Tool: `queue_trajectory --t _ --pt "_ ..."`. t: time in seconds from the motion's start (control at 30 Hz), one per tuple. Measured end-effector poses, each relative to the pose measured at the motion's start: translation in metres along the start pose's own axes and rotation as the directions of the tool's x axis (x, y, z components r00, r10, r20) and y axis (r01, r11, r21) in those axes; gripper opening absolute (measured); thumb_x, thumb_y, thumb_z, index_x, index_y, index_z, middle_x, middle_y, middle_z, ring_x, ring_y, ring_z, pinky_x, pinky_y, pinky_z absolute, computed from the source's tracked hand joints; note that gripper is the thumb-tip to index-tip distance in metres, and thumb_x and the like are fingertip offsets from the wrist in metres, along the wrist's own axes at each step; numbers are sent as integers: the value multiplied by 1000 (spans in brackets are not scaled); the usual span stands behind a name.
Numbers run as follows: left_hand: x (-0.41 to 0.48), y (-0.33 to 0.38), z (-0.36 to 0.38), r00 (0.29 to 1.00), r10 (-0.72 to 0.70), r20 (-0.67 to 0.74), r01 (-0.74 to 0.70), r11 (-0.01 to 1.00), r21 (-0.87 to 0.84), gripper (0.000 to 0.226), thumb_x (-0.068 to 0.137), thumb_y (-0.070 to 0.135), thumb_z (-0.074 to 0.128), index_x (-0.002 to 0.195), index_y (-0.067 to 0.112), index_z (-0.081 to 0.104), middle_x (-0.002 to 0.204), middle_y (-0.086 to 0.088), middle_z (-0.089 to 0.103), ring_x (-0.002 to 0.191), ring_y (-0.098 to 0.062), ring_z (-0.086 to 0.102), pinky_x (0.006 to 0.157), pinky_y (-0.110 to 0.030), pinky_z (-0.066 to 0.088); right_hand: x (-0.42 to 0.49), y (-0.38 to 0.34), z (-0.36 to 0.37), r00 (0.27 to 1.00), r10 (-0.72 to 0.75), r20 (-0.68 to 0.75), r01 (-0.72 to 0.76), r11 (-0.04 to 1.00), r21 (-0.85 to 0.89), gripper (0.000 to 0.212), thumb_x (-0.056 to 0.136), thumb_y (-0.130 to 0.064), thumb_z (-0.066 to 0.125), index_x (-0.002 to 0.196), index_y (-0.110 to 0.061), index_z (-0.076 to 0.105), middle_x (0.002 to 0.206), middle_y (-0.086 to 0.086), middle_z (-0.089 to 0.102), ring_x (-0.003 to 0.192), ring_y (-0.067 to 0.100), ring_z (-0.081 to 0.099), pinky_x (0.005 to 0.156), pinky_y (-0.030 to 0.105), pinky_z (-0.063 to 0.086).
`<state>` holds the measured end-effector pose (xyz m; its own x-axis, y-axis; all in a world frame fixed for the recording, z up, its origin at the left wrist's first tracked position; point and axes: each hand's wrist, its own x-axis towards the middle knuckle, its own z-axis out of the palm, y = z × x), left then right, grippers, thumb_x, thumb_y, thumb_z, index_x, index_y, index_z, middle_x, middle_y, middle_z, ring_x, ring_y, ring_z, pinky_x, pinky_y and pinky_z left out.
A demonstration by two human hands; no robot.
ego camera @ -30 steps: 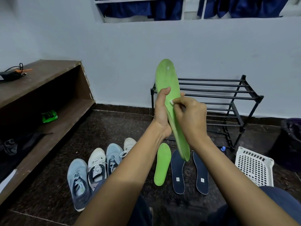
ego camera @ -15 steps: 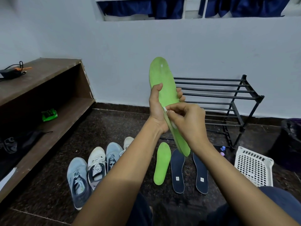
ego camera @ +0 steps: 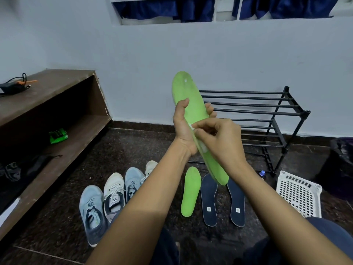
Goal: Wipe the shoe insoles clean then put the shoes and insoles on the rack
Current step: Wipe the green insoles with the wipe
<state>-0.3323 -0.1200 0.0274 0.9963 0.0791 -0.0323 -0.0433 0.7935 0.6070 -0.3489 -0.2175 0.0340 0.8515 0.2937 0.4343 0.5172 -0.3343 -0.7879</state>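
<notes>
A person's left hand (ego camera: 182, 131) grips the green insole (ego camera: 183, 88) at mid-length, its long axis near upright before the rack (ego camera: 267, 111), while the nearer right hand (ego camera: 221, 142), pinching a small white wipe (ego camera: 203, 148), presses against its lower half.

From my console I count four insoles: a raised green insole (ego camera: 191, 100), a floor green insole (ego camera: 191, 192), a left navy insole (ego camera: 209, 199) and a right navy insole (ego camera: 236, 203). Sneakers come to four: first blue-grey sneaker (ego camera: 93, 213), first white sneaker (ego camera: 113, 194), second blue-grey sneaker (ego camera: 133, 180), second white sneaker (ego camera: 150, 166). I see one black rack (ego camera: 248, 104), one white basket (ego camera: 299, 194), one wooden shelf unit (ego camera: 57, 85), one green packet (ego camera: 58, 135), one white wipe (ego camera: 191, 127).
</notes>
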Motion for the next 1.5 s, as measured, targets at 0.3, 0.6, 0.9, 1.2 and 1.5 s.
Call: queue_trajectory --t 0.3,0.6,0.9,1.2,1.5 --pt "-1 12 -7 983 9 183 -14 1000 24 97 46 66 80 114 0 61 104 -13 65 92 -26 65 86 -39 53 -11 -4 4 999 -47 -6 48 997 59 14 79 -6 70 85 -17 76 71 -11 68 69 -6 63 66 4 42" --pt "-3 2 -3 994 33 106 -37 999 33 72 73 63 53 107 0 57 87 -10 57 76 -21 58 74 -30 50 -3 3 8 992 -84 -96 79 995 -58 18 78 -3 66 85 -15 77 80 -2 73 76 9 66 77 16 48" --pt "-8 -12 8 997 33 66 -41 991 126 47 78 54 50 86 9 64 77 -5 61 68 -17 61 66 -26 50 13 6 -3 965 -128 -229 84 977 -194 16 81 -6 64 86 -16 76 82 0 73 76 13 66 74 20 48" --pt "-1 2 -4 998 22 55 -24 999 27 59 76 53 53 94 -1 66 85 -12 64 78 -23 62 74 -31 52 -3 -4 0 999 23 49 -26 997 68 13 79 -8 71 88 -14 76 71 -6 70 65 -3 62 66 5 43" --pt "-4 -13 -2 999 38 -12 -36 986 163 51 79 53 49 87 6 67 80 -6 61 72 -17 60 68 -27 50 6 13 12 981 -107 -164 75 979 -189 18 80 -5 63 88 -15 76 84 8 73 76 25 68 75 36 53"
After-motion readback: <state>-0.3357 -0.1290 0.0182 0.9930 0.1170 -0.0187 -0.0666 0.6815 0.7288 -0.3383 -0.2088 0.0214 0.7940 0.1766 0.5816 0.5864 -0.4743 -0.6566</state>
